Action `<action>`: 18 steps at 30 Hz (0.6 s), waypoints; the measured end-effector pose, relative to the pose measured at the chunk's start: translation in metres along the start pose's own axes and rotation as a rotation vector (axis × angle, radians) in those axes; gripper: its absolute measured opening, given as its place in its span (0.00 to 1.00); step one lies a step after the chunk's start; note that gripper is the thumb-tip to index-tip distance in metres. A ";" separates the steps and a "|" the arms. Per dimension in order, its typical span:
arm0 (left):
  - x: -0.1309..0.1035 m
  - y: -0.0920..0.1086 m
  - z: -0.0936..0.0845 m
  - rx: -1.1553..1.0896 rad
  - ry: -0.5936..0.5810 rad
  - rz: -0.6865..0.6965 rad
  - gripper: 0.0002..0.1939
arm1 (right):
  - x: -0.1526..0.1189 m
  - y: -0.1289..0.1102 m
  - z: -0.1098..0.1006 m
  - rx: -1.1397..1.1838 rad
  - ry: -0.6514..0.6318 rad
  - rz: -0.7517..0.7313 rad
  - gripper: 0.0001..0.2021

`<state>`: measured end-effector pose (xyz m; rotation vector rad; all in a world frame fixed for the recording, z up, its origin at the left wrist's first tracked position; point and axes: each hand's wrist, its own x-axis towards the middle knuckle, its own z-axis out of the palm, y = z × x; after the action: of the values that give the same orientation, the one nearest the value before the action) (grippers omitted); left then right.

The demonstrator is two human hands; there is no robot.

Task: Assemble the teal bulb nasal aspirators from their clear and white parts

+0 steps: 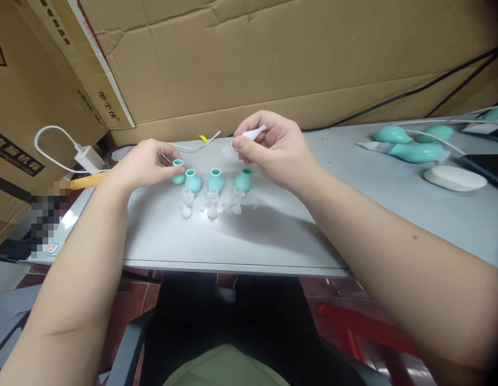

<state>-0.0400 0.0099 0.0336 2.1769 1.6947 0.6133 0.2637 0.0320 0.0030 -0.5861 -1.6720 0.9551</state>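
My left hand (152, 163) has its thumb and fingers closed around a small teal rubber bulb (177, 176) with an open round neck, upright on the table. To its right stand three more teal bulbs, the nearest one (193, 182) almost touching it. In front of these sit small clear plastic cups (213, 194) with round white pieces (212, 213) beside them. Above the rightmost bulb (243, 181), my right hand (273, 142) pinches a white tapered nozzle (252, 133), its thin tip pointing right. A clear, blurred part shows at the nozzle's wide end.
At the right lie several teal bulbs (417, 152), some in clear wrapping, and a white computer mouse (455, 178). A white charger (89, 158) with its cable is at the left. Cardboard (232, 69) walls off the back of the grey table (172, 241).
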 end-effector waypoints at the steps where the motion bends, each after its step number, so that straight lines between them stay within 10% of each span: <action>1: 0.001 0.000 0.002 0.024 0.001 -0.006 0.19 | -0.001 0.000 0.000 -0.016 -0.017 0.003 0.27; 18: 0.026 -0.006 0.035 -0.108 0.268 0.026 0.14 | 0.004 0.019 -0.002 -0.203 -0.041 -0.055 0.17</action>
<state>-0.0215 0.0370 0.0044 2.1201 1.7171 1.0187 0.2629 0.0462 -0.0102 -0.6549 -1.8263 0.7671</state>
